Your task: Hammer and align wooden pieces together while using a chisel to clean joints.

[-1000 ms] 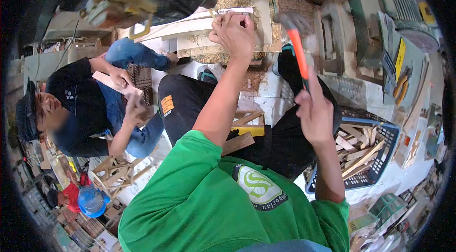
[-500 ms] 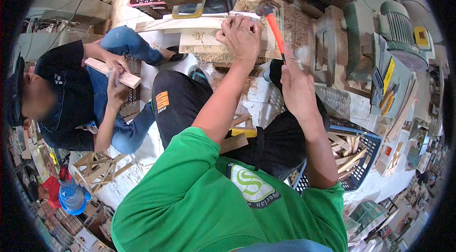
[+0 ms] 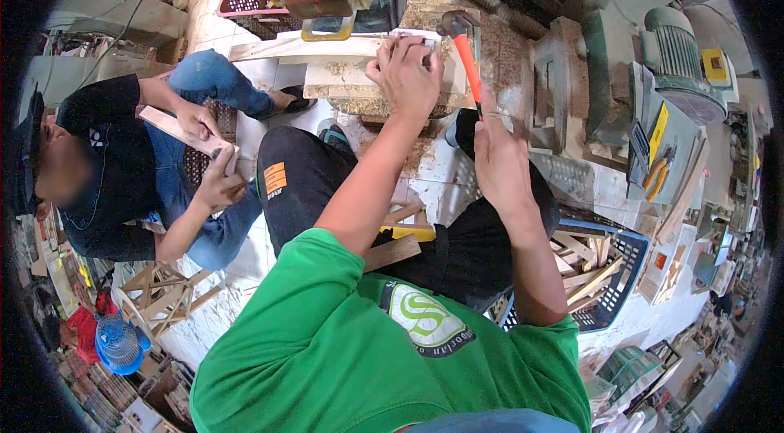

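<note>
An orange-handled hammer (image 3: 462,57) is gripped in the right hand (image 3: 500,162), head raised over the wood. A pale wooden board (image 3: 343,78) is pinned down by the left hand (image 3: 408,78), fingers curled closed.

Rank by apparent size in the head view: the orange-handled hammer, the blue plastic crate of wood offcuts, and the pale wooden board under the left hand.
1. Blue plastic crate of wood offcuts
2. Pale wooden board
3. Orange-handled hammer

Fisheye bending and differing nearness make the crate-board order unsure.

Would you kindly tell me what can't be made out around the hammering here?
Head view only:
- Whatever is being struck: hidden under the left hand on the wooden piece.
- Hammer face: its contact point is too small to tell.
- Right hand: seen from behind, so its grip on the handle is hidden.
</note>
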Available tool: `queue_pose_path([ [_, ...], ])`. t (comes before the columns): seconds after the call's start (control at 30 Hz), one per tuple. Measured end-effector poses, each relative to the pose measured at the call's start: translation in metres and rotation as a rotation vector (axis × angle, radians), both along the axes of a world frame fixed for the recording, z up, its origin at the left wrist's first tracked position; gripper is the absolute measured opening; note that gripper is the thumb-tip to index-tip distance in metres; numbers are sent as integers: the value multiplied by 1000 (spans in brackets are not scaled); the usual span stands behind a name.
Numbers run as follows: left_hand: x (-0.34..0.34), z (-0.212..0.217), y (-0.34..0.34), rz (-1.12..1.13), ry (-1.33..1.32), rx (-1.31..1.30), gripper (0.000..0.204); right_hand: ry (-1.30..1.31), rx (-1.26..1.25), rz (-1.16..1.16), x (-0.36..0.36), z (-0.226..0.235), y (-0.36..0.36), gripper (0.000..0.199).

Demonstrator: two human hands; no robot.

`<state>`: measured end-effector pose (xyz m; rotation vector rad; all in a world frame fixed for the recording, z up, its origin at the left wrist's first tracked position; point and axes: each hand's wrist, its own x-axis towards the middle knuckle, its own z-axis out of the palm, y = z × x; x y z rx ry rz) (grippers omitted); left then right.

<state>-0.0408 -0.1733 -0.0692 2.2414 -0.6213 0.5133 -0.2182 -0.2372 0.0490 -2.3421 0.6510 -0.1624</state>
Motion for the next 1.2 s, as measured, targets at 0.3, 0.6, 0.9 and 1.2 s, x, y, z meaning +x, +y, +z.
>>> queue_pose_path([
  [0.3, 9, 3, 35, -265, -193, 176, 19, -14, -21, 19, 0, -10, 5, 69],
  [0.6, 9, 6, 37, -287, -197, 179, 22, -102, -13, -9, -5, -12, 8, 66],
  [0.9, 11, 1, 35, -264, -237, 181, 17, -352, 1311, -512, -3, -54, 46, 59],
  [1.2, 12, 2, 35, -277, -231, 201, 17, -355, 1379, -438, 1, -59, 45, 60],
])
